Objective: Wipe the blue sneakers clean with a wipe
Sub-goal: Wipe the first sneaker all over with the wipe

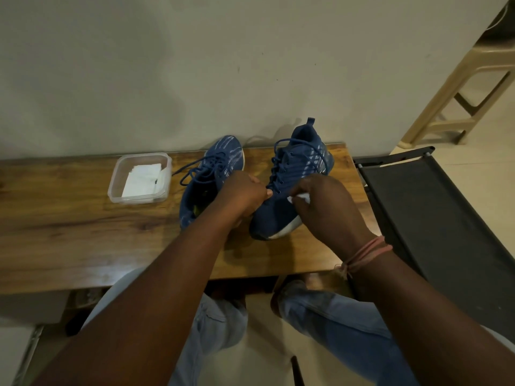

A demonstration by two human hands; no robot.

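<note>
The right sneaker (289,188) sits just right of the middle of the frame, on the wooden surface (69,235), with its toe pointing down toward the person and its heel up by the wall. The right hand (326,207) lies on its right side, fingers curled around a small white wipe (301,198) and pressing it on the blue cloth near the toe. The left hand (245,199) is curled on the shoe's left side and seems to hold it steady, thumb resting on top. This looks like the wiping step, on the first shoe. Next, the wipe likely needs to rub down to the white sole at the toe, while the other hand keeps the shoe from sliding. The other sneaker (211,176) lies just left of the hands, partly behind the left wrist, and looks not yet worked on. Farther left sits a clear plastic box (117,188) with more white wipes inside.
</note>
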